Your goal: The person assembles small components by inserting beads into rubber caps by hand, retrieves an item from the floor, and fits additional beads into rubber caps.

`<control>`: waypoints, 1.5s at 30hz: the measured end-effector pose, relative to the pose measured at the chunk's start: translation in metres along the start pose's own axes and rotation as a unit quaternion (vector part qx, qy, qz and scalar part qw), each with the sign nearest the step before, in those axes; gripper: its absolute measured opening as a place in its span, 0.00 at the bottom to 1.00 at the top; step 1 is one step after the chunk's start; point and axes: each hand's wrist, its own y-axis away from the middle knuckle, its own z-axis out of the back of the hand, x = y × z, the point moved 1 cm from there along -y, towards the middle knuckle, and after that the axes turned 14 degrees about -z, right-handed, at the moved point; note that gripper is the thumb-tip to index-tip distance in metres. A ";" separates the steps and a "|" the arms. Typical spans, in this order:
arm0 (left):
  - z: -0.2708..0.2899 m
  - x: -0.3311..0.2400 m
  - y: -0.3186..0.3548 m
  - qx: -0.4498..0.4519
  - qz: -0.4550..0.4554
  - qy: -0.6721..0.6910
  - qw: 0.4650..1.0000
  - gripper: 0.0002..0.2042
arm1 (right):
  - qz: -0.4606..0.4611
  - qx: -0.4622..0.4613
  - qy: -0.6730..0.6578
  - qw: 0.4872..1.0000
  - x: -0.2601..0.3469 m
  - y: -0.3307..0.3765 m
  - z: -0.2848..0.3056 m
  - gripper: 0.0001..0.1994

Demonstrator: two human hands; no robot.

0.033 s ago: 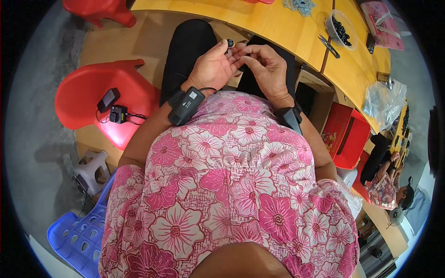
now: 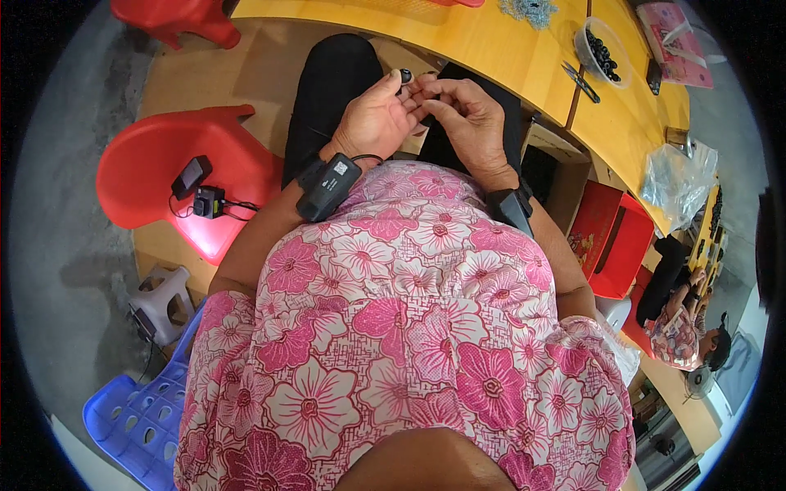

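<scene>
My left hand [image 2: 377, 114] is palm up over my lap, pinching a small black round piece [image 2: 405, 76] between thumb and forefinger. Its other fingers are loosely curled. Against those fingertips, my right hand [image 2: 471, 119] is closed in a pinch, thumb against forefinger. Whatever lies in that pinch is too small or too hidden to make out. Ahead on the right, a clear tub [image 2: 583, 47] of similar black round pieces stands on the yellow table [image 2: 524, 69]. Beside the tub lies a pair of small snips [image 2: 581, 82].
A bundle of pale blue wire-like strands [image 2: 530, 11], a pink packet [image 2: 678, 45] and a plastic bag [image 2: 679, 184] lie on the table. Small devices rest on a red chair [image 2: 135, 168] at my left. A red box [image 2: 602, 245] stands right; another person [image 2: 675, 327] sits beyond.
</scene>
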 end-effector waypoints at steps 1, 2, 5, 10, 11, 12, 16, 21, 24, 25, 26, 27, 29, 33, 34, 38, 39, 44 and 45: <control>-0.001 -0.003 0.001 0.032 0.009 0.026 0.999 0.16 | 0.001 -0.001 0.000 1.000 -0.002 -0.001 -0.002 0.07; -0.002 -0.005 0.002 0.064 0.018 0.051 0.996 0.16 | -0.019 0.010 -0.027 0.999 -0.004 -0.002 -0.006 0.07; -0.006 -0.004 0.003 0.088 -0.008 0.045 0.995 0.17 | -0.035 0.018 -0.008 0.999 -0.005 -0.006 -0.011 0.07; -0.007 -0.002 0.006 0.079 -0.030 0.025 0.996 0.18 | -0.072 0.005 0.057 0.996 -0.001 -0.010 -0.021 0.08; -0.008 -0.002 0.006 0.078 -0.041 0.015 0.996 0.17 | -0.056 -0.005 0.050 0.997 -0.005 -0.012 -0.022 0.08; -0.008 -0.001 0.006 0.078 -0.040 0.015 0.996 0.17 | -0.041 -0.016 0.043 0.998 -0.008 -0.013 -0.022 0.08; -0.007 -0.001 0.004 0.087 -0.047 -0.007 0.995 0.17 | -0.058 -0.017 0.036 0.998 -0.007 -0.013 -0.023 0.07; -0.009 -0.001 0.005 0.084 -0.043 0.001 0.996 0.16 | -0.072 0.014 -0.065 0.995 -0.008 -0.008 -0.019 0.06; -0.008 -0.003 0.009 0.083 -0.039 0.029 0.995 0.15 | -0.134 0.041 -0.156 0.978 -0.009 -0.006 -0.010 0.05; -0.008 -0.002 0.010 0.072 -0.039 0.025 0.996 0.14 | -0.130 0.040 -0.154 0.979 -0.007 -0.004 -0.009 0.05; -0.009 -0.002 0.010 0.063 -0.039 0.022 0.997 0.14 | -0.133 0.050 -0.208 0.968 -0.004 -0.003 -0.008 0.06; -0.009 0.000 0.012 0.067 -0.040 0.022 0.997 0.14 | -0.135 0.060 -0.261 0.954 -0.001 -0.001 -0.006 0.06; -0.010 0.001 0.016 0.059 -0.074 -0.012 0.995 0.13 | -0.125 0.080 -0.296 0.944 0.004 0.005 -0.006 0.07; -0.013 0.001 0.025 0.106 -0.044 -0.036 0.993 0.13 | -0.113 0.109 -0.353 0.922 0.011 0.019 -0.004 0.09; -0.013 0.003 0.028 0.108 -0.048 -0.032 0.992 0.12 | -0.109 0.108 -0.353 0.923 0.011 0.022 -0.002 0.09; -0.019 0.002 0.024 0.136 -0.048 -0.035 0.989 0.12 | -0.084 0.111 -0.338 0.931 0.011 0.021 0.004 0.09; -0.022 0.001 0.020 0.143 -0.048 -0.036 0.988 0.12 | -0.069 0.097 -0.312 0.943 0.013 0.018 0.005 0.09; -0.041 0.002 0.028 0.145 -0.057 -0.044 0.987 0.08 | -0.048 0.007 -0.203 0.978 0.024 0.026 0.009 0.09; -0.044 0.001 0.028 0.149 -0.058 -0.045 0.986 0.08 | -0.047 -0.006 -0.181 0.982 0.026 0.027 0.010 0.09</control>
